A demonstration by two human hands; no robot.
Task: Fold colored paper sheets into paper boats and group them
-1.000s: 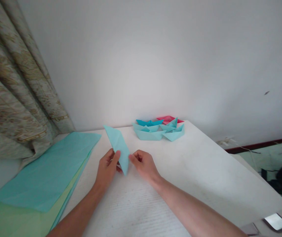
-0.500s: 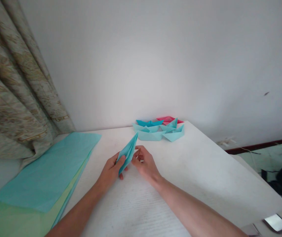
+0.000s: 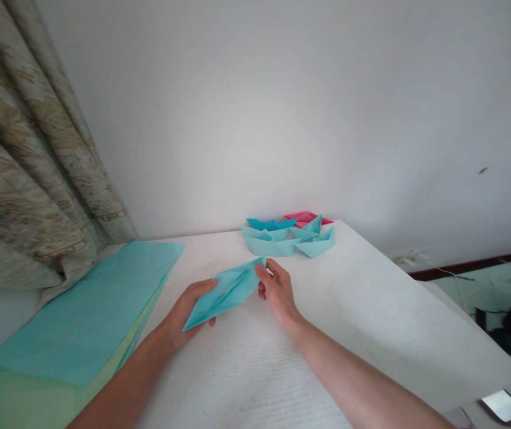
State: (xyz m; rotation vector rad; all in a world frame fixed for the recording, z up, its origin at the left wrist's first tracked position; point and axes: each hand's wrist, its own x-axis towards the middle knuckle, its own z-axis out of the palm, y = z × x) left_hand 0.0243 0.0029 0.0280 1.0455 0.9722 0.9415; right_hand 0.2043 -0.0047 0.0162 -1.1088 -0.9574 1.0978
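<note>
Along the left of the desk [image 3: 362, 322] lie paper sheets [image 3: 94, 310]; then the left hand [image 3: 181, 316] clasps a folded turquoise paper boat [image 3: 226, 292] above the desk, its right tip pinched by the fingers of the right hand [image 3: 281, 293], near other paper boats [image 3: 271, 246]. Shaping its folds seems the step; the next move probably calls for gentle, even spreading.

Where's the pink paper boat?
Head view, right of centre: the pink paper boat sits at the far edge of the white table by the wall, behind the light-blue boats and right of the darker blue one.
</note>
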